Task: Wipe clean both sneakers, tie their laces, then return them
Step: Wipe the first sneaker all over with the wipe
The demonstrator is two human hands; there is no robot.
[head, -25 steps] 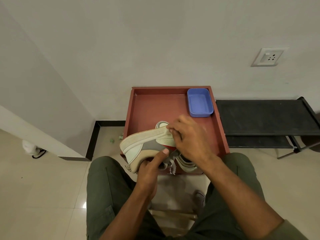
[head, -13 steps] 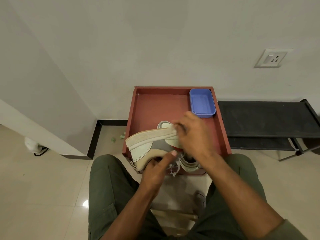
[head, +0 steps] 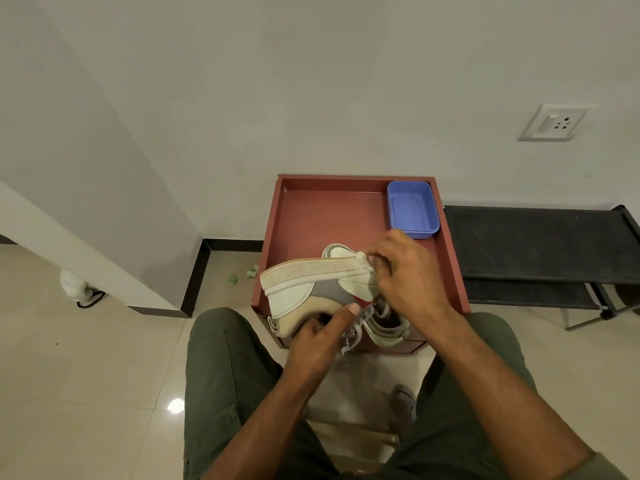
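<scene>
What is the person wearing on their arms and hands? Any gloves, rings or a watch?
No gloves: both the left hand and the right hand are bare, and no ring or watch shows. The forearms are bare too. Only at the bottom right corner does the edge of an olive-green sleeve appear on the right arm. It matches the olive-green trousers over the knees.

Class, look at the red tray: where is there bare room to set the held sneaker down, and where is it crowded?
Free: the red tray floor's far left, between its back wall, left wall and the blue tub. Crowded: the near edge, where the left hand holds the sneaker, the right hand wipes with a white wad, and the second sneaker sits.
</scene>
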